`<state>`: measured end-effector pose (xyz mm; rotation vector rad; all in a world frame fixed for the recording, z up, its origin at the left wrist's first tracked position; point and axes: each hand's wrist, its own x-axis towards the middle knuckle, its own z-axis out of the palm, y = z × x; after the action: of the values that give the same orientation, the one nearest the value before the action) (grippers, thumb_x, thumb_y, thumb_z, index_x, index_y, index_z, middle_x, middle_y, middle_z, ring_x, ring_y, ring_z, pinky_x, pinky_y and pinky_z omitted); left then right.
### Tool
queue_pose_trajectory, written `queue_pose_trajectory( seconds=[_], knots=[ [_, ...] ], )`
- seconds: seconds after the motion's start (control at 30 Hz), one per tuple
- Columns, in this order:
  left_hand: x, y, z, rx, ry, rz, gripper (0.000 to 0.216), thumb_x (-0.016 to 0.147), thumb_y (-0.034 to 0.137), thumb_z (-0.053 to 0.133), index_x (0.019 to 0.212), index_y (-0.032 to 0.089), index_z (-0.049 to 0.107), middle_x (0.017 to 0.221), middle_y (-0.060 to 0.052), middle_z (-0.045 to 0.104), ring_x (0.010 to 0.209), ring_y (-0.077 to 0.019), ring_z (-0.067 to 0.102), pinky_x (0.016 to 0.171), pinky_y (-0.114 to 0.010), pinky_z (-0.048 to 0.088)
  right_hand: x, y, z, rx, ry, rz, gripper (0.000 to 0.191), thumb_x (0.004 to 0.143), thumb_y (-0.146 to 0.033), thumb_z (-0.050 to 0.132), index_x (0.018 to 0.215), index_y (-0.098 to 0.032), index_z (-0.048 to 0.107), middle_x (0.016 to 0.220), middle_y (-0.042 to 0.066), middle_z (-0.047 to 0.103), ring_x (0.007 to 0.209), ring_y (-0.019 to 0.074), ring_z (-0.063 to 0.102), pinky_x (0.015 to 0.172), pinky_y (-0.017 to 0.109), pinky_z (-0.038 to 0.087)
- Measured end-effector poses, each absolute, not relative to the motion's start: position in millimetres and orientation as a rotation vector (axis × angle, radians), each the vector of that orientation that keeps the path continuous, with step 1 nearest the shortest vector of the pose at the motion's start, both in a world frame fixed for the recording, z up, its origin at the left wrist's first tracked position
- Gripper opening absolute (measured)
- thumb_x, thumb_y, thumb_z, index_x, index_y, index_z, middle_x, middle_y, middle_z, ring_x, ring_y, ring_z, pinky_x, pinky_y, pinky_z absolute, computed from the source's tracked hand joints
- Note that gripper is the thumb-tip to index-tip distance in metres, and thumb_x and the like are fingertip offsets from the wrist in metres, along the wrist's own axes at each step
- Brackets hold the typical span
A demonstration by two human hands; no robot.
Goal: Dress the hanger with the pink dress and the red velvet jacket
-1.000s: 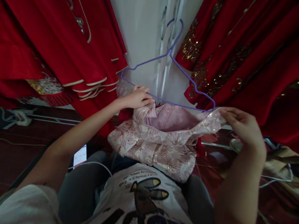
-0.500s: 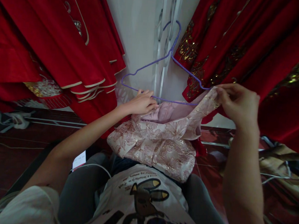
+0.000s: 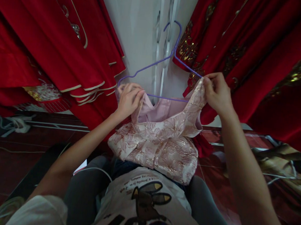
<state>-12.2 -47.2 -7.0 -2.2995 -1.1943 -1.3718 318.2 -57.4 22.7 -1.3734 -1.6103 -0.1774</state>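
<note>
A pink brocade dress point(image 3: 162, 128) with a gold floral pattern and a pale pink lining lies across my lap. Its neckline is spread around a purple wire hanger point(image 3: 156, 62), whose hook points up and away from me. My left hand point(image 3: 129, 99) is closed on the dress's left shoulder strap, close to the hanger's left end. On the other side, my right hand point(image 3: 218, 93) pinches the right strap, which sits over the hanger's right arm. The right end of the hanger is hidden by the strap and fingers.
Red garments with pale trim point(image 3: 93, 54) hang at the left, and red garments with gold sequins point(image 3: 235, 60) hang at the right. Between them stands a white cabinet point(image 3: 135, 30) with metal handles. A metal rail point(image 3: 60, 125) runs low across the floor, and a white cable point(image 3: 96, 167) crosses my thigh.
My left hand has moved left from the hanger's lower bar to its left end, raising the left strap. My right hand has shifted left and up, with the right strap further along the hanger.
</note>
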Motion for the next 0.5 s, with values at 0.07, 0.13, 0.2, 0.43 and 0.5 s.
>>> queue_pose_trajectory(
  seconds=[0.07, 0.13, 0.2, 0.43, 0.5],
  knots=[
    [-39, -45, -8, -2.115, -1.336, -1.415, 0.034, 0.099, 0.04, 0.039, 0.084, 0.02, 0.063, 0.089, -0.003, 0.064, 0.094, -0.019, 0.058, 0.099, -0.04, 0.032, 322, -56, 23, -1.353, -1.605, -0.201, 0.023, 0.096, -0.036, 0.046, 0.109, -0.022, 0.058, 0.094, 0.006, 0.067, 0.08, 0.0162, 0.061, 0.077, 0.03, 0.044],
    [-67, -38, -9, -1.994, -1.482, -1.439, 0.036, 0.098, 0.042, 0.039, 0.08, 0.019, 0.061, 0.079, -0.002, 0.062, 0.084, -0.018, 0.057, 0.091, -0.035, 0.037, 324, -54, 25, -1.341, -1.599, -0.211, 0.023, 0.096, -0.036, 0.046, 0.108, -0.021, 0.059, 0.091, 0.005, 0.066, 0.078, 0.0156, 0.06, 0.076, 0.029, 0.044],
    [-91, -29, -13, -2.043, -1.597, -1.4, 0.039, 0.096, 0.044, 0.04, 0.076, 0.018, 0.061, 0.069, -0.001, 0.059, 0.072, -0.0164, 0.055, 0.077, -0.03, 0.04, 325, -53, 27, -1.33, -1.59, -0.205, 0.023, 0.096, -0.036, 0.046, 0.108, -0.021, 0.059, 0.09, 0.005, 0.066, 0.076, 0.0152, 0.059, 0.073, 0.028, 0.044],
    [-120, 0, -31, -2.275, -1.811, -1.421, 0.041, 0.09, 0.047, 0.043, 0.07, 0.017, 0.061, 0.062, -0.001, 0.059, 0.061, -0.0146, 0.052, 0.058, -0.024, 0.037, 321, -56, 31, -1.358, -1.577, -0.174, 0.018, 0.095, -0.032, 0.049, 0.105, -0.022, 0.059, 0.089, 0.004, 0.067, 0.077, 0.0145, 0.06, 0.07, 0.026, 0.043],
    [-118, -1, -31, -2.279, -1.786, -1.505, 0.038, 0.09, 0.046, 0.044, 0.074, 0.016, 0.062, 0.065, -0.001, 0.06, 0.063, -0.0144, 0.053, 0.06, -0.023, 0.038, 320, -58, 32, -1.352, -1.588, -0.195, 0.018, 0.095, -0.033, 0.048, 0.105, -0.022, 0.059, 0.089, 0.004, 0.066, 0.076, 0.0152, 0.06, 0.072, 0.027, 0.043]
  ],
)
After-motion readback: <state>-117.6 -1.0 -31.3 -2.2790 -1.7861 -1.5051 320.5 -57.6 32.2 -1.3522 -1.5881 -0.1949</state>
